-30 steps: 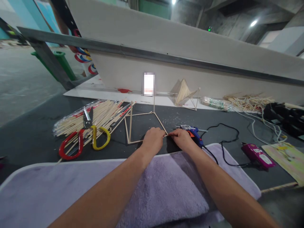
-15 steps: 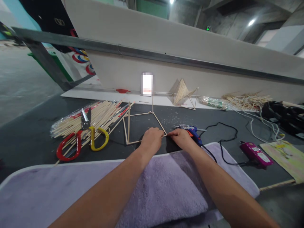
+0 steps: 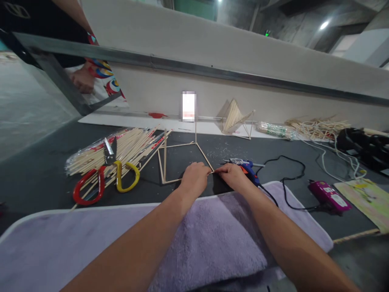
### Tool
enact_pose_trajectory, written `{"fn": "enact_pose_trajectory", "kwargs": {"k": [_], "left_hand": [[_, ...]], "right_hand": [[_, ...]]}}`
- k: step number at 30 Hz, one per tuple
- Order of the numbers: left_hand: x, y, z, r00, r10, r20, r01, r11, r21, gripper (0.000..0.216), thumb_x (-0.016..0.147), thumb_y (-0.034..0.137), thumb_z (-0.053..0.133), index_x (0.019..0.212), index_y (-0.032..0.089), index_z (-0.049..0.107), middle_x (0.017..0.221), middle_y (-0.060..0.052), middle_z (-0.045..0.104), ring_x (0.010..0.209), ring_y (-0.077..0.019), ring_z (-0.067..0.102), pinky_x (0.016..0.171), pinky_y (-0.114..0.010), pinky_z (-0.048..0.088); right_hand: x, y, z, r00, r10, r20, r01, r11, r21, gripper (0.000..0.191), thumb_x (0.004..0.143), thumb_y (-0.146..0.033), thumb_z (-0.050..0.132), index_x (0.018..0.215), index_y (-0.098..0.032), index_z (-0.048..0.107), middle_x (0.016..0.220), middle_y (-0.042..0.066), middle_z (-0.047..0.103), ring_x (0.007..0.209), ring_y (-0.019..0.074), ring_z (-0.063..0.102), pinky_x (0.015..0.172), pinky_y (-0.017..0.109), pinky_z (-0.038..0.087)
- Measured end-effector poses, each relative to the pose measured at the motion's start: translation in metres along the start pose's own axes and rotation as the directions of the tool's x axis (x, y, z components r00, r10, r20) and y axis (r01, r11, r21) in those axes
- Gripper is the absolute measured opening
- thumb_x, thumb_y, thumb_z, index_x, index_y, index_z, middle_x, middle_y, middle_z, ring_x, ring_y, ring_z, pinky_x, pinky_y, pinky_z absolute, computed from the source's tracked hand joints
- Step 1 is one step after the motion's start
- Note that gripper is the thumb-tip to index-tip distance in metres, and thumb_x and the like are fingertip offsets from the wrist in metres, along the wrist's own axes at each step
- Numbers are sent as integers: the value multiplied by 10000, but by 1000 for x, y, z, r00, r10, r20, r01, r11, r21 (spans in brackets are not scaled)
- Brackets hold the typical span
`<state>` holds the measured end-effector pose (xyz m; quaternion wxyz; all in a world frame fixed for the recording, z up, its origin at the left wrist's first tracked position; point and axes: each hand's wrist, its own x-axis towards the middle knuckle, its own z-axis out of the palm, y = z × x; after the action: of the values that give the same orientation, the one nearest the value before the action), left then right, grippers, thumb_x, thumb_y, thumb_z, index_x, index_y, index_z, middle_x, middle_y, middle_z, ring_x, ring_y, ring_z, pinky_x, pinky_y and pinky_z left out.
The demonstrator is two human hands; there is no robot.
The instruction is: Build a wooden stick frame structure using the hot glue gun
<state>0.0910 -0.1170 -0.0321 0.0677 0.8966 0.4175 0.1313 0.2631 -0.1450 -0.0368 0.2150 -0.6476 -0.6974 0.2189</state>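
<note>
A frame of thin wooden sticks (image 3: 179,154) lies on the dark floor mat, with one stick standing upright at its far corner. My left hand (image 3: 194,179) is closed on the frame's near right corner. My right hand (image 3: 232,176) pinches the same corner from the right, fingertips meeting the left hand's. A blue glue gun (image 3: 247,167) lies just right of my right hand, its black cord (image 3: 288,178) looping away. Both forearms rest over a lilac towel (image 3: 194,239).
Red and yellow scissors (image 3: 105,178) lie on a bag of wooden sticks (image 3: 121,148) at the left. A finished stick model (image 3: 235,117), loose sticks (image 3: 316,127), a magenta power strip (image 3: 330,196) and black cables sit at the back right. Another person's hand (image 3: 82,79) shows at the upper left.
My hands keep their hold on the frame's corner. Another person has come into view at the upper left, a hand now showing behind the slanted bar.
</note>
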Motion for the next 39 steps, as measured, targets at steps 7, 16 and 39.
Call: {"fn": "enact_pose_trajectory", "kwargs": {"k": [7, 16, 39], "left_hand": [[0, 1, -1, 1000, 1, -10, -1, 1000, 5, 291, 803, 169, 447, 926, 278, 688, 840, -46, 599, 812, -161, 517, 748, -283, 395], [1, 2, -3, 1000, -16, 14, 16, 1000, -20, 299, 788, 146, 451, 906, 267, 697, 838, -48, 603, 817, -162, 522, 751, -281, 396], [2, 5, -5, 999, -28, 29, 29, 999, -15, 302, 774, 120, 451, 905, 241, 695, 865, -61, 604, 834, -161, 517, 773, -288, 389]], "right_hand": [[1, 3, 2, 999, -33, -13, 33, 999, -8, 390, 736, -95, 460, 969, -294, 701, 863, -42, 714, 799, 140, 636, 691, 214, 462], [-1, -1, 1, 1000, 7, -25, -6, 1000, 9, 390, 721, -91, 460, 953, -283, 709, 872, -38, 713, 786, 138, 634, 717, 216, 466], [0, 0, 2, 1000, 21, -22, -21, 1000, -4, 366, 736, -107, 471, 955, -280, 709, 874, -37, 713, 794, 136, 631, 722, 210, 463]]}}
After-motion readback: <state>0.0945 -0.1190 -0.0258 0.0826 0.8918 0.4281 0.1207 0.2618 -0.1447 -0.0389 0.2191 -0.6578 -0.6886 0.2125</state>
